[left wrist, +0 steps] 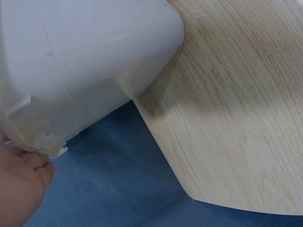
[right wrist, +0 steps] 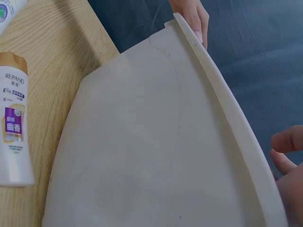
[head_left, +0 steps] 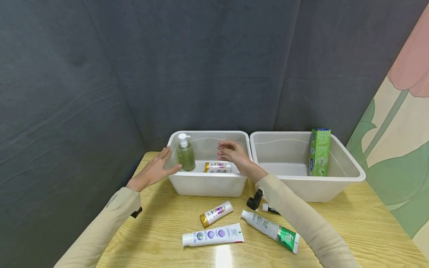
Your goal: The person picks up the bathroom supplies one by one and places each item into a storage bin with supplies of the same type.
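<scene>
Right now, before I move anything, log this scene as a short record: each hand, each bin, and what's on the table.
Left hand: touching the rim of the left bin
Right hand: over the left bin, no item visible in it
Left bin: green pump bottle, upright; gold-capped bottles, lying down
Right bin: green box, on end
Table: loose gold-capped bottle, white tube, green-ended tube
Partly hidden: dark item with a white cap, beside the right sleeve
</scene>
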### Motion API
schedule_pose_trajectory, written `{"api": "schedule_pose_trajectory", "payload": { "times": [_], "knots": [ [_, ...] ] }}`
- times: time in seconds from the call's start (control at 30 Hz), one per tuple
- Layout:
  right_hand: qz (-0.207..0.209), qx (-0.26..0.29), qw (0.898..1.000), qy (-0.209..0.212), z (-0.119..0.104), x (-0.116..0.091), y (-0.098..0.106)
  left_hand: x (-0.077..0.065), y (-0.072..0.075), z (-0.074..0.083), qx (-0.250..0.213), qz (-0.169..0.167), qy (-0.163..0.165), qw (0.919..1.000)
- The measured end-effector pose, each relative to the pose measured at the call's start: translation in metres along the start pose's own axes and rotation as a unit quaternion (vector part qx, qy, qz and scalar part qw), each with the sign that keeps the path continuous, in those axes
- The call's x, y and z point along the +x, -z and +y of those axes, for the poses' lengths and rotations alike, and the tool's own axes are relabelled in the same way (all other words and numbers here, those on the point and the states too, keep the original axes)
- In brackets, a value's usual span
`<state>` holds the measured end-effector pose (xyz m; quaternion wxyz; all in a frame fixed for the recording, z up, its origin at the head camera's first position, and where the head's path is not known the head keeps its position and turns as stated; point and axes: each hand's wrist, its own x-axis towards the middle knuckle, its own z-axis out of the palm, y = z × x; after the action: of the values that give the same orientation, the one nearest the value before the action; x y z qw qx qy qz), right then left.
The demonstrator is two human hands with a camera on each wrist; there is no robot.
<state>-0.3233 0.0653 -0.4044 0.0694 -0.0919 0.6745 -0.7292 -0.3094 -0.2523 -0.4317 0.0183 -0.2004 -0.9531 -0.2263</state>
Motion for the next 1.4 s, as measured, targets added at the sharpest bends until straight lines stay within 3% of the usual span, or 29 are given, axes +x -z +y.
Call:
{"api": "schedule_pose_trajectory", "payload": {
  "times": [0.4, 0.8, 1.4],
  "knots": [
    [-0.038, -0.028, 0.998, 0.036, -0.003, -0.008, -0.007, 0.002, -0.002, -0.004, -0.007, 0.003, -0.003, 1.0000],
    [-0.087, -0.055, 0.992, 0.067, -0.009, -0.025, -0.007, -0.002, 0.002, 0.004, -0.005, -0.005, 0.006, 1.0000],
    [-0.156, -0.087, 0.977, 0.113, -0.012, -0.043, -0.007, -0.004, 0.002, 0.005, 0.001, 0.006, -0.003, 1.0000]
  ]
}}
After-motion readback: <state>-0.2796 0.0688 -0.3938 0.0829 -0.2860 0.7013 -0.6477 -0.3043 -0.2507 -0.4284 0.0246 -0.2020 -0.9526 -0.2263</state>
